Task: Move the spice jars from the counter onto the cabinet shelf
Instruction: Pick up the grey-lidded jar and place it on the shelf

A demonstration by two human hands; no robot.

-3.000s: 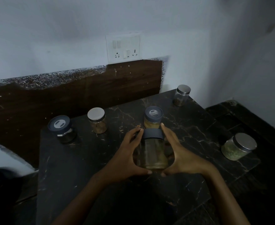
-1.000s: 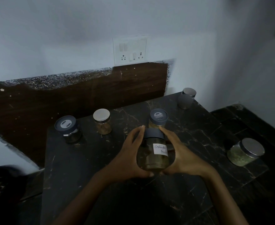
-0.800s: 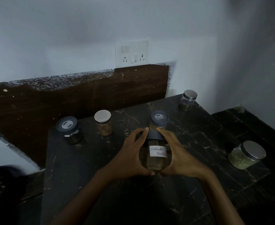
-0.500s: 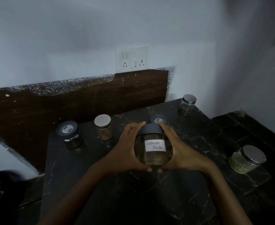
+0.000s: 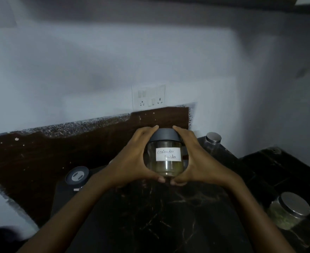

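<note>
Coriander jar (image 5: 166, 156) is sitting between both hands in the head view, raised clear of the dark marbled counter (image 5: 159, 216) and showing in front of the brown backsplash (image 5: 41, 152). The left hand (image 5: 132, 161) and right hand (image 5: 198, 161) are cupping it from opposite sides, fingertips (image 5: 155, 127) reaching up to the grey lid (image 5: 164, 135) and thumbs (image 5: 160, 179) curling under the base, so each hand is wrapping round the jar and carrying nothing else. The handwritten label (image 5: 168, 154) is facing the camera, and the jar is standing upright.

It is looking like clear glass with a little pale powder low inside, so it is probably weighing mostly its own glass: stiff, smooth, liable to slip and to break if dropped. Gripping the straight walls with a thumb under the base, as here, seems safer than lifting by the lid, whose fit cannot be judged.

Three more jars are waiting on the counter: a dark-lidded jar (image 5: 77, 177) at the left, a steel-lidded jar (image 5: 212, 141) at the back corner, and a green-filled jar (image 5: 289, 214) at the right. A socket plate (image 5: 148, 96) is showing on the wall above. No cabinet shelf is showing plainly.
</note>
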